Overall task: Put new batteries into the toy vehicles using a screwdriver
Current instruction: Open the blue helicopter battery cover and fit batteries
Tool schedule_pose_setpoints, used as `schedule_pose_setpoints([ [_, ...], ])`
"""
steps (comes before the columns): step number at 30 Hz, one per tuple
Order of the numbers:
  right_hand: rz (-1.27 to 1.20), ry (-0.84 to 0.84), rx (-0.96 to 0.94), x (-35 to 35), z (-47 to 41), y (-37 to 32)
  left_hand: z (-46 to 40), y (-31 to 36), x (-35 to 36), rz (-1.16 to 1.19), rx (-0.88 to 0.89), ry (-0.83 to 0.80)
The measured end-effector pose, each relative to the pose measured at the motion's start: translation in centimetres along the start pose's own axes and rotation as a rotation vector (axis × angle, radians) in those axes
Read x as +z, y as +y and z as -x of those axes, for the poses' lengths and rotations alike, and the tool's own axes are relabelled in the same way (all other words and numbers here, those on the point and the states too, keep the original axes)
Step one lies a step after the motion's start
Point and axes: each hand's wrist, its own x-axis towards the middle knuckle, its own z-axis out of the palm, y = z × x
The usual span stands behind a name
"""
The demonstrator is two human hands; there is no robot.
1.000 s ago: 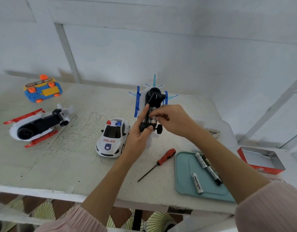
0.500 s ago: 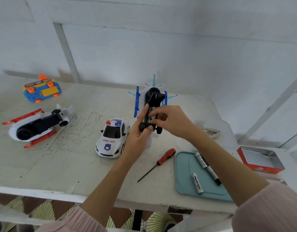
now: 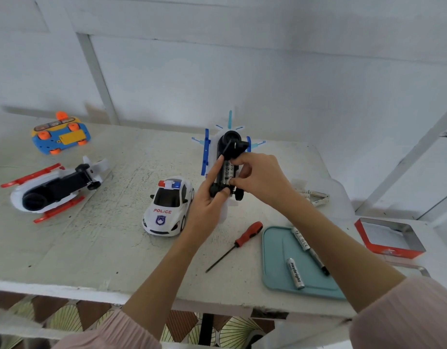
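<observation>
A white toy helicopter with blue skids (image 3: 231,144) lies belly-up at the table's far middle, its black underside open with batteries (image 3: 227,172) showing. My left hand (image 3: 208,200) grips the black underside from the left. My right hand (image 3: 257,177) curls over the compartment, fingertips pressing on a battery. A red-handled screwdriver (image 3: 242,239) lies free on the table below my hands. Loose batteries (image 3: 296,273) rest on a teal tray (image 3: 275,260).
A police car (image 3: 168,206) stands left of my hands. An upturned white and red toy helicopter (image 3: 54,188) and a blue and orange car (image 3: 60,136) lie at far left. A red tin (image 3: 388,238) and a battery pack (image 3: 315,196) sit right.
My right hand has shifted a little on the battery compartment, fingertips now lower on the batteries. The left hand and the toy have stayed in place.
</observation>
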Motion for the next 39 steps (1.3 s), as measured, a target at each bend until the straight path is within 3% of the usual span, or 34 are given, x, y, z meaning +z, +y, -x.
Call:
schedule_pose_setpoints([
  [4,0.004,0.002,-0.029,-0.2,0.1,0.3,0.1,0.1,0.1,0.003,0.006,0.005],
  [10,-0.073,0.138,-0.114,-2.4,2.5,1.9,0.2,0.4,0.1,0.024,-0.013,0.037],
  [12,-0.049,0.031,-0.065,-3.3,3.7,2.7,0.2,0.4,0.1,0.013,-0.012,0.027],
  [19,0.175,-0.591,0.183,-4.0,7.6,6.0,0.3,0.7,0.2,0.015,0.003,0.031],
  [26,0.238,-0.735,0.283,-2.2,10.1,6.8,0.2,0.5,0.1,0.003,0.014,0.022],
  [34,0.138,-0.677,0.179,-1.7,10.0,6.9,0.2,0.5,0.0,0.006,0.012,0.029],
  [39,-0.259,-0.477,0.109,-2.9,8.7,5.7,0.3,0.7,0.0,0.036,0.019,0.039],
])
